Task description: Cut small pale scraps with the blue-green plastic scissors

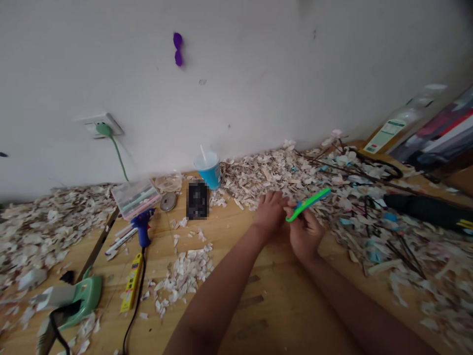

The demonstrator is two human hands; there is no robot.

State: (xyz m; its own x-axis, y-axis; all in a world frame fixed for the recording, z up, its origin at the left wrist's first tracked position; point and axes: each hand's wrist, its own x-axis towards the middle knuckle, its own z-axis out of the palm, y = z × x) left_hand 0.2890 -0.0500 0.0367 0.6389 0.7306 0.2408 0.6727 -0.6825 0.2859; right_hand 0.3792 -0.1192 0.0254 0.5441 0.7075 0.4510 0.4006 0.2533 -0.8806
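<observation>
My right hand point(306, 234) is closed around a slim bright green and blue tool point(314, 201). The tool slants up to the right; its exact kind is unclear. Just left of it, my left hand point(271, 213) is low over the wooden table, at the edge of a heap of pale dry flakes point(258, 170). Its fingers are bent and drawn together near the tool's lower end, and whatever they hold is hidden. Both forearms reach in from the bottom of the view.
Left of my hands are a blue cup point(210, 176), a blurred-out dark object point(197, 199), a blue glue gun point(143, 229), a yellow packet point(131, 283), a clear plastic case point(135, 198) and a green power strip point(86, 301). A bottle point(393, 129) and thin stems point(356, 173) are at right.
</observation>
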